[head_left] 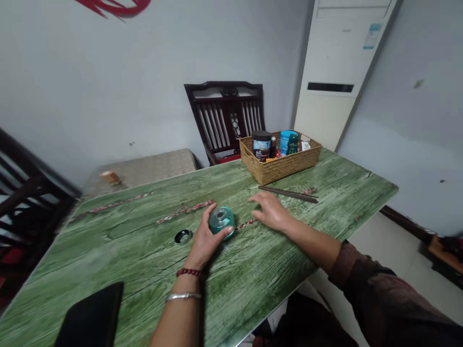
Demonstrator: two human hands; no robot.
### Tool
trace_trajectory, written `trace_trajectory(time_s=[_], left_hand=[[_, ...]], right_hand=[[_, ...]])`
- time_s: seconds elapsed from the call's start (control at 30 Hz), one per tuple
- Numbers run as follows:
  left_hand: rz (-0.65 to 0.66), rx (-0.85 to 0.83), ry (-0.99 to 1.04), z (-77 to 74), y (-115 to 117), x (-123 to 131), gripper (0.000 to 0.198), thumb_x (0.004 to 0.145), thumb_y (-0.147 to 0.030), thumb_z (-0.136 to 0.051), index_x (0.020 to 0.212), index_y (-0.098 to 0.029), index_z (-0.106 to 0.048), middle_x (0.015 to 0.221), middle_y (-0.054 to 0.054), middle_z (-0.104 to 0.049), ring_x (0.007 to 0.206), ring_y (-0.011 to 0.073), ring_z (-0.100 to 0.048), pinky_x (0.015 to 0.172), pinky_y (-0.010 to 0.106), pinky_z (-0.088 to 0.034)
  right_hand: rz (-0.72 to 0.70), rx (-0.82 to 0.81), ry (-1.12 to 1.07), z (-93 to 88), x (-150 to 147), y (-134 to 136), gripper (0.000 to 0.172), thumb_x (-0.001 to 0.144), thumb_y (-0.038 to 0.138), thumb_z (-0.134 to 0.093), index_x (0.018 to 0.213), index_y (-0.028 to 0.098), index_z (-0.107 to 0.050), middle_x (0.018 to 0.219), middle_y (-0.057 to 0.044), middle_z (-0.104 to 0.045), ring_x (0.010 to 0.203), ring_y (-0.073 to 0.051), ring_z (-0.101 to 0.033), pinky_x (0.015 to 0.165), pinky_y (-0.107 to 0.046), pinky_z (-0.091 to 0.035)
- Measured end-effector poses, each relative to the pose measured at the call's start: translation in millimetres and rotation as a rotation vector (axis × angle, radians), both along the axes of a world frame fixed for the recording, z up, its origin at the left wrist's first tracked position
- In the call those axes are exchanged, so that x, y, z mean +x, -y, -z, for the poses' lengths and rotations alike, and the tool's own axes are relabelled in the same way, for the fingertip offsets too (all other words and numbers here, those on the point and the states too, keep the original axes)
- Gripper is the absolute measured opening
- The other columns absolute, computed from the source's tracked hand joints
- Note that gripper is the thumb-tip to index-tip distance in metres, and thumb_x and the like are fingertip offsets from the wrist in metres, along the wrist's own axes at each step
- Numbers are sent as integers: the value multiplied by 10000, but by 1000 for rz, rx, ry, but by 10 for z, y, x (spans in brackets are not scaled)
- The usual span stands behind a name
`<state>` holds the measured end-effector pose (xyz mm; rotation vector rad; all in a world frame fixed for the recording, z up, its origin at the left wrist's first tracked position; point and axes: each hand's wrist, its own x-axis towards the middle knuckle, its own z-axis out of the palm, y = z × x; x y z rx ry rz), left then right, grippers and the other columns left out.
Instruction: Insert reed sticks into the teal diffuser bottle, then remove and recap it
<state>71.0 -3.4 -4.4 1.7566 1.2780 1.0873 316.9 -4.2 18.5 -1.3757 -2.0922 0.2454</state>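
On a green wood-patterned table point(253, 270), my left hand point(206, 241) curls around a small teal glass jar point(221, 220), with its fingers against the jar's side. Just left of that hand lies a black ring-shaped lid point(183, 236), apart from the jar. My right hand point(270, 212) is spread with its fingers apart, holding nothing, near the table top. A pair of dark chopsticks point(289, 194) lies just beyond its fingertips.
A woven wicker basket point(269, 172) holding jars and bottles sits at the far table edge. A black flat tablet point(90, 315) lies at the near left. Dark wooden chairs point(224, 115) stand beyond the table, and a white floor-standing air conditioner point(336, 62) stands in the corner.
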Motion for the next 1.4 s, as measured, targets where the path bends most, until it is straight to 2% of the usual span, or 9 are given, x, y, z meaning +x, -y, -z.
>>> trace_trajectory(time_s=[0.07, 0.17, 0.3, 0.4, 0.5, 0.63, 0.93, 1.2, 1.4], left_hand=[[-8, -7, -34, 17, -26, 19, 909, 672, -505, -782, 1439, -196, -404, 1398, 166, -557, 1245, 337, -575, 1107, 524, -395], [7, 22, -71, 42, -57, 52, 874, 670, -516, -773, 1405, -179, -442, 1356, 168, -582, 1202, 334, -597, 1080, 514, -420], [16, 42, -81, 59, -68, 58, 844, 676, -526, -760, 1386, -182, -461, 1340, 158, -590, 1184, 329, -606, 1057, 506, -441], [22, 44, -85, 62, -66, 42, 843, 676, -531, -759, 1385, -186, -462, 1338, 151, -593, 1180, 325, -610, 1061, 499, -441], [27, 45, -85, 54, -60, 39, 839, 674, -530, -761, 1381, -189, -465, 1328, 145, -603, 1166, 320, -620, 1055, 495, -448], [21, 45, -90, 29, -43, 52, 835, 676, -527, -758, 1379, -185, -464, 1340, 144, -595, 1186, 319, -611, 1061, 479, -447], [37, 45, -88, 27, -39, 44, 826, 689, -526, -759, 1380, -190, -456, 1328, 146, -597, 1178, 318, -609, 1069, 493, -435], [47, 46, -73, 59, -54, 34, 829, 686, -539, -765, 1377, -201, -455, 1321, 138, -604, 1193, 322, -608, 1064, 488, -440], [44, 36, -86, 41, -37, 43, 835, 691, -547, -759, 1385, -200, -451, 1331, 138, -600, 1200, 324, -606, 1066, 490, -438]], right_hand=[[213, 53, 97, 20, 380, -10, 233, 892, 211, -600, 1100, 201, -706, 1104, -98, -659, 1096, -246, -560, 984, -378, -396], [482, 18, 211, 141, 833, -44, 247, 916, 204, -559, 1098, 193, -727, 1085, -115, -678, 1063, -262, -559, 948, -369, -384], [594, -42, 342, 322, 1038, -86, 341, 925, 242, -562, 1241, 194, -680, 1204, -129, -664, 1129, -270, -544, 984, -370, -349], [579, -70, 396, 374, 998, -94, 355, 933, 262, -559, 1262, 183, -664, 1206, -139, -667, 1132, -271, -551, 987, -376, -344], [508, -67, 387, 365, 946, -76, 297, 938, 263, -560, 1195, 195, -693, 1148, -123, -689, 1086, -258, -570, 959, -364, -356], [419, -15, 349, 335, 912, -41, 223, 922, 267, -601, 1101, 206, -721, 1106, -96, -690, 1073, -246, -563, 941, -344, -366], [336, 83, 349, 354, 865, -18, 116, 887, 278, -661, 952, 220, -737, 1047, -75, -648, 1033, -249, -510, 894, -357, -345], [340, 80, 370, 352, 853, -11, 143, 887, 322, -654, 923, 202, -724, 970, -80, -624, 997, -244, -507, 870, -340, -345], [263, 42, 367, 343, 833, 5, 139, 884, 326, -659, 889, 197, -711, 939, -66, -622, 979, -221, -536, 864, -315, -348]])
